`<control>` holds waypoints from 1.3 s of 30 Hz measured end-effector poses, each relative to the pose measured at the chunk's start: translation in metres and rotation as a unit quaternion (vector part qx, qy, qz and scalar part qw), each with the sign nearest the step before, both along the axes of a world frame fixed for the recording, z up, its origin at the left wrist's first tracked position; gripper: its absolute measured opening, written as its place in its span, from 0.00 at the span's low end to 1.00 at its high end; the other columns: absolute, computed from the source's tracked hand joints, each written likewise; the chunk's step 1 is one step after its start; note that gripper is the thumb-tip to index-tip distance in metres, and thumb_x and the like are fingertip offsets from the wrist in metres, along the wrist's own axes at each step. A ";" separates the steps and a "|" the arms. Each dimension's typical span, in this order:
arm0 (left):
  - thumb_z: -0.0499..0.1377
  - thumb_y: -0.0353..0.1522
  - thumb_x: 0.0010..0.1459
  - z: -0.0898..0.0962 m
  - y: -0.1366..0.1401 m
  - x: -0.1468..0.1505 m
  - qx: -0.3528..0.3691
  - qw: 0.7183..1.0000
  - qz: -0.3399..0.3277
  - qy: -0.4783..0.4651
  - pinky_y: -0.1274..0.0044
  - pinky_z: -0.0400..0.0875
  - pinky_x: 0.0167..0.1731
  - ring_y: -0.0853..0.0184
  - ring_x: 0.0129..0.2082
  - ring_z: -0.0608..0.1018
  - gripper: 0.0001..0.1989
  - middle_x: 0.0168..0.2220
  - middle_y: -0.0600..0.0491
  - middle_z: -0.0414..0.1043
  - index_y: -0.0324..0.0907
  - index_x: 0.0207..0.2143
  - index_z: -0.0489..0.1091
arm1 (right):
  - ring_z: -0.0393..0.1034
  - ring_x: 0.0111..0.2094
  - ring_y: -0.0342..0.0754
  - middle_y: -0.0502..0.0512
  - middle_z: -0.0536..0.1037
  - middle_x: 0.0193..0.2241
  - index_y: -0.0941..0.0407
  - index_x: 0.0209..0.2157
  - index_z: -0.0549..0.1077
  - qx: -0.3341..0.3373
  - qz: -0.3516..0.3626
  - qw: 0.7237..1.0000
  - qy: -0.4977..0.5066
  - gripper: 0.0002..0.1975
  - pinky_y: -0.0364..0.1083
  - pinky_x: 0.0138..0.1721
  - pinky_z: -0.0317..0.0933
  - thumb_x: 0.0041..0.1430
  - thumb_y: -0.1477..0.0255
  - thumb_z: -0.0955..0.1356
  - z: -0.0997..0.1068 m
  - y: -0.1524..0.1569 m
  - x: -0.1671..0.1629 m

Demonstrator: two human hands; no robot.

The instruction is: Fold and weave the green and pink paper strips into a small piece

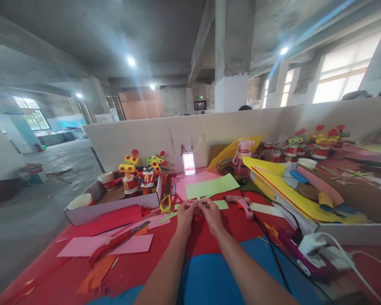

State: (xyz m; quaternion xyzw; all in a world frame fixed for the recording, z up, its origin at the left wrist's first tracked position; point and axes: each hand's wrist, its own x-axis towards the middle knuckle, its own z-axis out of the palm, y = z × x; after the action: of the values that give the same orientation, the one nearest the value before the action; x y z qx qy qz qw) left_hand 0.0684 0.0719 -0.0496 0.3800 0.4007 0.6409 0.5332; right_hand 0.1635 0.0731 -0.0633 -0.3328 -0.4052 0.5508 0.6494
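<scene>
Over the red tabletop, the fingertips of my left hand (186, 214) and my right hand (210, 212) meet in a pinch. Whatever they pinch is small; a bit of pink shows at the left fingers, but its kind cannot be made out. Just beyond my hands lies a light green paper sheet (214, 186) over a pink sheet (179, 183). To the right of my right hand rests a pink glue gun (243, 204) with a black cord. Scissors with yellow handles (165, 204) lie left of my left hand.
At left, a shallow box (114, 212) holds paper-cup robot figures (130, 180). Nearer are pink paper strips (136, 244) and a red-handled cutter (109, 245). At right stand a box of yellow sheets (273, 190) and a purple power strip (305, 256) with cables. A white partition (146, 133) closes the back.
</scene>
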 end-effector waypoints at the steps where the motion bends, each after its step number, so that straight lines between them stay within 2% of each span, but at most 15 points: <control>1: 0.73 0.43 0.34 0.000 0.000 0.001 0.001 1.000 0.004 -0.001 0.80 0.67 0.18 0.71 0.16 0.72 0.21 0.20 0.54 0.74 0.38 0.26 0.73 | 0.70 0.24 0.47 0.47 0.75 0.21 0.53 0.24 0.71 -0.005 0.005 1.000 0.009 0.14 0.47 0.30 0.66 0.40 0.60 0.74 0.001 0.000 0.001; 5: 0.74 0.41 0.32 0.003 0.000 0.001 0.001 1.000 0.003 -0.011 0.81 0.68 0.19 0.73 0.17 0.71 0.20 0.18 0.55 0.72 0.37 0.24 0.76 | 0.67 0.24 0.44 0.46 0.74 0.21 0.54 0.24 0.73 -0.017 -0.005 0.999 0.032 0.15 0.45 0.31 0.65 0.37 0.62 0.76 0.003 0.001 0.004; 10: 0.73 0.42 0.31 0.002 0.000 -0.004 -0.029 1.000 -0.002 -0.007 0.81 0.63 0.13 0.72 0.14 0.69 0.21 0.17 0.56 0.71 0.37 0.24 0.76 | 0.68 0.25 0.43 0.46 0.74 0.22 0.55 0.24 0.73 -0.037 0.015 0.998 0.045 0.17 0.45 0.32 0.66 0.33 0.62 0.78 0.007 -0.001 0.004; 14: 0.73 0.42 0.31 0.000 -0.001 -0.005 -0.032 0.999 -0.007 -0.005 0.81 0.63 0.12 0.73 0.13 0.68 0.21 0.16 0.56 0.69 0.37 0.23 0.75 | 0.70 0.26 0.44 0.48 0.76 0.24 0.55 0.25 0.74 -0.048 0.032 0.997 0.050 0.18 0.46 0.33 0.66 0.32 0.63 0.79 0.010 -0.003 0.005; 19: 0.73 0.42 0.33 0.000 -0.003 -0.001 -0.034 0.999 -0.035 -0.024 0.82 0.62 0.13 0.72 0.15 0.70 0.21 0.18 0.53 0.72 0.36 0.23 0.74 | 0.67 0.23 0.42 0.46 0.73 0.20 0.55 0.23 0.73 -0.056 -0.005 0.997 0.051 0.18 0.44 0.31 0.65 0.31 0.63 0.79 0.006 0.000 0.007; 25: 0.73 0.41 0.33 -0.001 -0.004 0.002 -0.035 0.999 -0.012 -0.021 0.81 0.62 0.11 0.71 0.15 0.71 0.21 0.19 0.53 0.73 0.37 0.26 0.73 | 0.70 0.27 0.43 0.47 0.76 0.26 0.55 0.27 0.74 -0.059 0.014 0.997 0.042 0.19 0.45 0.34 0.66 0.30 0.65 0.79 0.002 0.002 0.008; 30: 0.73 0.39 0.33 -0.002 -0.002 0.004 -0.022 0.999 -0.007 -0.027 0.82 0.63 0.12 0.71 0.16 0.72 0.20 0.20 0.54 0.73 0.38 0.26 0.72 | 0.71 0.29 0.43 0.45 0.75 0.26 0.54 0.28 0.73 -0.052 0.005 0.997 0.053 0.21 0.46 0.37 0.68 0.28 0.68 0.79 0.004 0.000 0.010; 36: 0.73 0.40 0.33 -0.005 0.001 0.003 -0.025 0.999 -0.014 -0.018 0.81 0.64 0.12 0.70 0.16 0.73 0.21 0.21 0.54 0.74 0.38 0.27 0.72 | 0.73 0.29 0.45 0.46 0.77 0.25 0.54 0.29 0.72 -0.063 0.040 0.996 0.047 0.21 0.47 0.37 0.68 0.30 0.66 0.79 0.006 -0.002 0.013; 39: 0.72 0.41 0.34 -0.006 0.001 0.002 -0.019 1.000 -0.014 -0.002 0.81 0.63 0.12 0.70 0.16 0.73 0.22 0.22 0.53 0.74 0.37 0.28 0.72 | 0.73 0.28 0.45 0.47 0.77 0.25 0.55 0.28 0.72 -0.053 0.033 0.997 0.039 0.20 0.47 0.35 0.68 0.32 0.63 0.78 0.005 -0.002 0.013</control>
State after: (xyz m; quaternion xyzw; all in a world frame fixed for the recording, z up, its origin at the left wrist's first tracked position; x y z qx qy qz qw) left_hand 0.0707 0.0733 -0.0561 0.3742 0.4062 0.6265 0.5499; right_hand 0.1767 0.0714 -0.0580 -0.3312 -0.3609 0.6053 0.6274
